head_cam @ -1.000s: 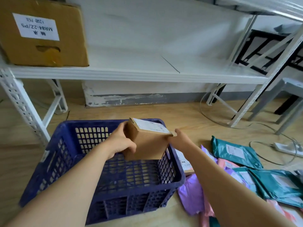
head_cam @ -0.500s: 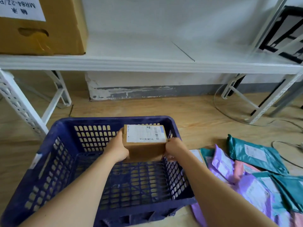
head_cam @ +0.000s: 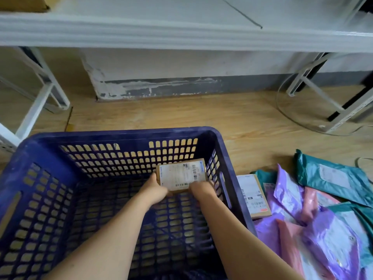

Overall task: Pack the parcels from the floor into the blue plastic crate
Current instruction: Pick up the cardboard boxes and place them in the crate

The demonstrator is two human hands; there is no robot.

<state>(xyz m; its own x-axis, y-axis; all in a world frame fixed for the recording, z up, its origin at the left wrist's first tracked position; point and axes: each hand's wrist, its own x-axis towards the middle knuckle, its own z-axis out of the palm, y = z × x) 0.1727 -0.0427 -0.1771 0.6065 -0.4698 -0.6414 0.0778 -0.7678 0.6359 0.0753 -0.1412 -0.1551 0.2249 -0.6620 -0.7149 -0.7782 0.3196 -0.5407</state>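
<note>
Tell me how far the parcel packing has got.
Done: nothing yet lies loose in the blue plastic crate. In hand: the left hand and right hand grip a labelled cardboard box low in the crate's far right corner, not yet released. Left: a second cardboard box beside the crate, plus purple, pink and teal mailer bags heaped on the floor.

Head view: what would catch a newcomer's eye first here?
The big blue crate fills the lower left of the view. Inside it, the left hand and right hand hold a labelled cardboard parcel low in the far right corner. Right of the crate, a bright heap of purple, pink and teal mailers lies on the wooden floor.
</note>
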